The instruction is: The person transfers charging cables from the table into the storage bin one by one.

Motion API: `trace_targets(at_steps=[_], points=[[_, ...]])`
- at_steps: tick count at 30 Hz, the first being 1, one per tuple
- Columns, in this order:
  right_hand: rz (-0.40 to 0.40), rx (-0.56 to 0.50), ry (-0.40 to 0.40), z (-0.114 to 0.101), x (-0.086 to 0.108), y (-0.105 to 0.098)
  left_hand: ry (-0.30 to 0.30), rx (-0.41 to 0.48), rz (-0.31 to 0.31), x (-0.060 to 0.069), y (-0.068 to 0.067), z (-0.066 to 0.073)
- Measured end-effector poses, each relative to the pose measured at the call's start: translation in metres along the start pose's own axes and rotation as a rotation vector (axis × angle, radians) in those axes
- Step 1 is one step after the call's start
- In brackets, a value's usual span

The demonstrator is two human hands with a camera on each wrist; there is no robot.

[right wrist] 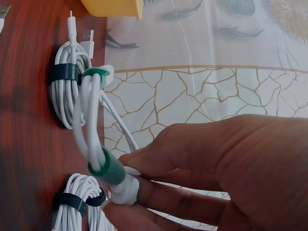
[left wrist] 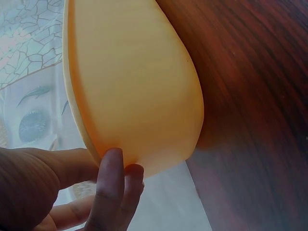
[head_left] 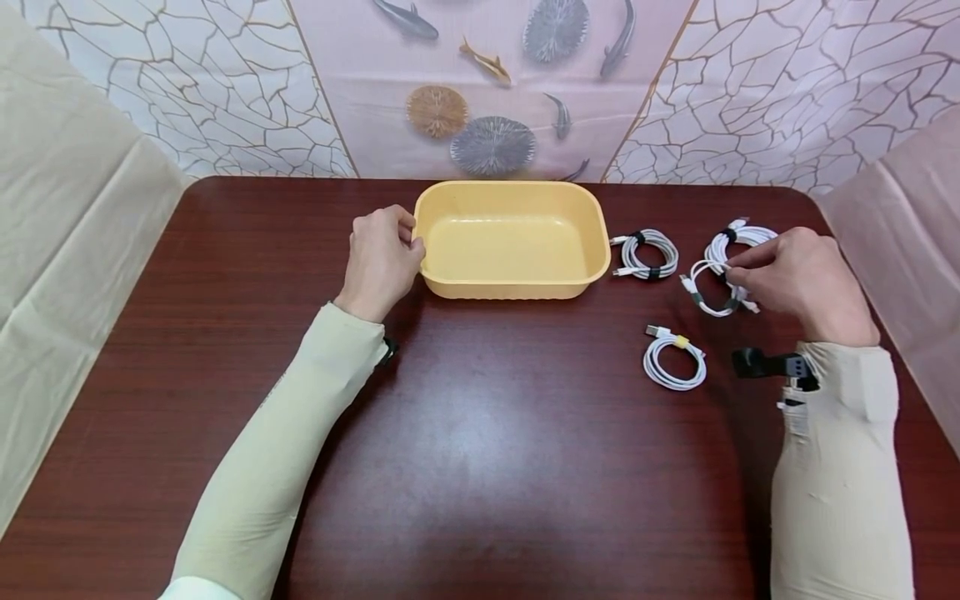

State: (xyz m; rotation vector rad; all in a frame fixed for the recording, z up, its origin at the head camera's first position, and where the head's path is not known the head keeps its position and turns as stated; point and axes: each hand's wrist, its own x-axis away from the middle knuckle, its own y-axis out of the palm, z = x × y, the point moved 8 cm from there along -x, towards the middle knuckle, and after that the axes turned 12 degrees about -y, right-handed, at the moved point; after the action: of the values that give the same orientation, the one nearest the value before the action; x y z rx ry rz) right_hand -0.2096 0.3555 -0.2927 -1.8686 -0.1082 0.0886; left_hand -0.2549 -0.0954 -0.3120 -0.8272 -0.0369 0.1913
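My left hand (head_left: pixel 382 258) pinches the left rim of a yellow plastic basin (head_left: pixel 513 291), thumb and fingers on either side of its wall in the left wrist view. The basin stands on the table with nothing in it. Over at the right, my right hand (head_left: pixel 806 279) pinches a small coiled white charging cable (right wrist: pixel 91 120) wrapped with green ties. That cable is raised above the table in the right wrist view. Just behind it lies a larger white cable coil (head_left: pixel 759 236) with black ties, partly hidden by the hand.
Between the basin and my right hand lies another coiled cable (head_left: pixel 670 247) with black ties. Nearer to me is a white USB cable coil (head_left: pixel 675 384) with a yellow tie. A patterned cloth (head_left: pixel 495 92) hangs along the back of the dark wooden table (head_left: pixel 480 467).
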Motion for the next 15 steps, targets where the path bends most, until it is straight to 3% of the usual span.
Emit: trace_targets(at_steps=[15], points=[[0.028,-0.022,0.012,-0.0046,-0.002,-0.0004,-0.004,-0.004,-0.002,0.0003,0.0,0.0001]])
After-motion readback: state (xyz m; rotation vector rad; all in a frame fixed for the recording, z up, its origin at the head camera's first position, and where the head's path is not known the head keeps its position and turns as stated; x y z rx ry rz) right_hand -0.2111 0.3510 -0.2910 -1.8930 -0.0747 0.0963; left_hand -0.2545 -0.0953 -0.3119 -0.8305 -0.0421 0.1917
